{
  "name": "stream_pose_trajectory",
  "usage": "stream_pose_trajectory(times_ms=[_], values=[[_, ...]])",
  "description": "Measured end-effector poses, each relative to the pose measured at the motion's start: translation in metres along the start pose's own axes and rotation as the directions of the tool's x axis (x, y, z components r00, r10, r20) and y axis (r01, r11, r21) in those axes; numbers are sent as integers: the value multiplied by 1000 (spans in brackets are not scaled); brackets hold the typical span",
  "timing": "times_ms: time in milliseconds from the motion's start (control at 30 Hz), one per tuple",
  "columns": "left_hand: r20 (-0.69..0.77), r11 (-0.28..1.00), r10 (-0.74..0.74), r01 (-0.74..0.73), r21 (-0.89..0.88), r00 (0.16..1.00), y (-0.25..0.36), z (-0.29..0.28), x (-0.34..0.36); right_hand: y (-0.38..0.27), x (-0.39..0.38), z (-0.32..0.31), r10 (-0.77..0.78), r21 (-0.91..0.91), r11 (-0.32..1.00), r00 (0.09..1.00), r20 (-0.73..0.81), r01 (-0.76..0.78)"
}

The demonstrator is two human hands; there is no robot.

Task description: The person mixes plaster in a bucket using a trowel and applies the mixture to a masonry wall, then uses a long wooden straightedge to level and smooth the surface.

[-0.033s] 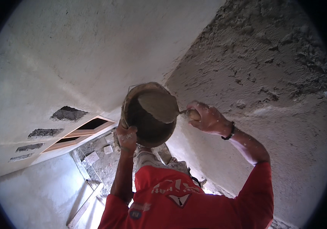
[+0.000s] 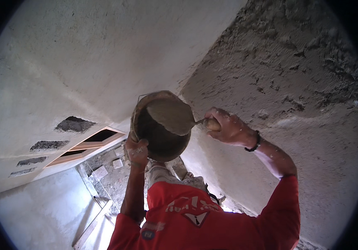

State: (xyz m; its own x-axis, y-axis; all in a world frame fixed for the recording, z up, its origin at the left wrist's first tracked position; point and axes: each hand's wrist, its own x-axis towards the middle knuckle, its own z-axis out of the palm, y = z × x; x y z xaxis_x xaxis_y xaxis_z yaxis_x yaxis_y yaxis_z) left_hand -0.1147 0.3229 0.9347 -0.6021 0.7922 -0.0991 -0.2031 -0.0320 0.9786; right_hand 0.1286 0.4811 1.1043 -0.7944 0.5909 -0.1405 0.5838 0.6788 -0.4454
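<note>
My left hand [image 2: 136, 152] grips the lower rim of a round, mortar-caked pan [image 2: 158, 139], holding it up in front of me. My right hand [image 2: 229, 127], with a dark band on the wrist, is closed on the wooden handle of a trowel [image 2: 172, 114]. The trowel's blade lies across the pan's upper part and is covered with grey mortar. My red shirt [image 2: 204, 221] fills the lower middle of the view.
A rough, freshly plastered grey wall [image 2: 296, 79] rises on the right, close to the trowel hand. A smoother pale surface [image 2: 87, 54] spreads to the left, with several dark holes [image 2: 74, 123] and a wooden-framed opening [image 2: 91, 141]. Rubble and bricks [image 2: 108, 166] lie on the floor below.
</note>
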Motion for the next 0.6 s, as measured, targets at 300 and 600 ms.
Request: stream_pose_trajectory(times_ms=[300, 600], values=[[-109, 989, -41, 56, 140, 993, -13, -42, -7, 55, 43, -90, 394, 489, 724, 874, 283, -486], [-31, 995, -58, 60, 83, 998, -10, -30, -18, 119, -12, -163, 107, 368, 930, 932, -345, 29]])
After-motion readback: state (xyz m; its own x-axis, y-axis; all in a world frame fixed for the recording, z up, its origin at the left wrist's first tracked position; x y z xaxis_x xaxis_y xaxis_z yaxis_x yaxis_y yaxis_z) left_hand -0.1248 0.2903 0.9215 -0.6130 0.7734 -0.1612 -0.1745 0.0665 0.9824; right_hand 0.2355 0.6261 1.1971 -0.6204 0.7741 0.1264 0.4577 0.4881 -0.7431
